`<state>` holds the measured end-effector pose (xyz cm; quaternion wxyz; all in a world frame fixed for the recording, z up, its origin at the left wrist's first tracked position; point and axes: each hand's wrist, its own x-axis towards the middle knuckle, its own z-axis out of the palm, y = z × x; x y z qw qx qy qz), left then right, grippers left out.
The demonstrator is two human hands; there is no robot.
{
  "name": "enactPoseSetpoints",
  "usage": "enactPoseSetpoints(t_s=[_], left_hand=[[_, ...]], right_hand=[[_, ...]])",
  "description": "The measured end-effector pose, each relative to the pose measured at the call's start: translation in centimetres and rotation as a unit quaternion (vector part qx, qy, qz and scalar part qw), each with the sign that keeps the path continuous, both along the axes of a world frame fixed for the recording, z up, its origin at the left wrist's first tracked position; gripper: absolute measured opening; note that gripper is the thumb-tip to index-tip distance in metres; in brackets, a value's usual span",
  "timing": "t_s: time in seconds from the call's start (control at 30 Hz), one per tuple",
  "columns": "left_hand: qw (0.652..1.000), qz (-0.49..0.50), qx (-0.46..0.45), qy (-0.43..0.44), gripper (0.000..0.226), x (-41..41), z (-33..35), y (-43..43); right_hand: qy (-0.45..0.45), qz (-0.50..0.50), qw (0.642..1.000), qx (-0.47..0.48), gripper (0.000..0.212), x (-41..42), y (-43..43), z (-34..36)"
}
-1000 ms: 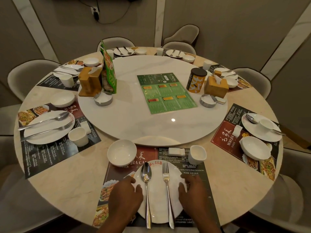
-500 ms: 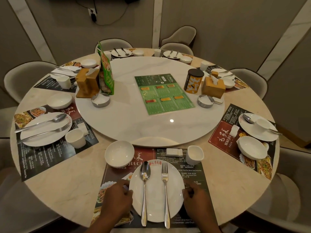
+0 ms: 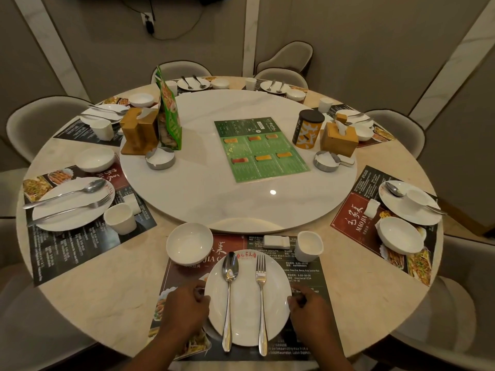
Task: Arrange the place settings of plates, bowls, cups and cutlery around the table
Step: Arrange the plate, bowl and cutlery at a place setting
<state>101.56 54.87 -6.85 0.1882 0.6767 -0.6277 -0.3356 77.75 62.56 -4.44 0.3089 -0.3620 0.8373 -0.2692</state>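
Note:
A white plate [image 3: 245, 317] lies on the dark placemat [image 3: 308, 274] at the near table edge. A spoon [image 3: 229, 290] and a fork [image 3: 261, 290] rest side by side on it, handles towards me. My left hand [image 3: 184, 309] has its curled fingers on the plate's left rim. My right hand [image 3: 310, 311] touches the right rim the same way. Beyond the plate stand a white bowl [image 3: 189, 243] at the left, a white cup [image 3: 308, 246] at the right and a small white packet [image 3: 276, 241] between them.
A white turntable [image 3: 203, 188] fills the table's middle and carries a green menu [image 3: 261, 148], tissue boxes, a tin and ashtrays. Further settings ring the table. The right plate [image 3: 401, 212] bears a cup [image 3: 417, 198] and a spoon. Chairs surround the table.
Both hands have slid back from lying over the plate's sides to its outer rim. The plate, spoon and fork sit about where they were.

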Motion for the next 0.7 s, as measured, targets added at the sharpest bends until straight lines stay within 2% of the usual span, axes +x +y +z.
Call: enactPoseSetpoints(t_s=[0.7], left_hand=[[1.000,0.006,-0.017,-0.011,0.023,-0.25,-0.18,0.17]], right_hand=[[-0.011,-0.001,1.000,-0.007,0.027,-0.02,0.13,0.41]])
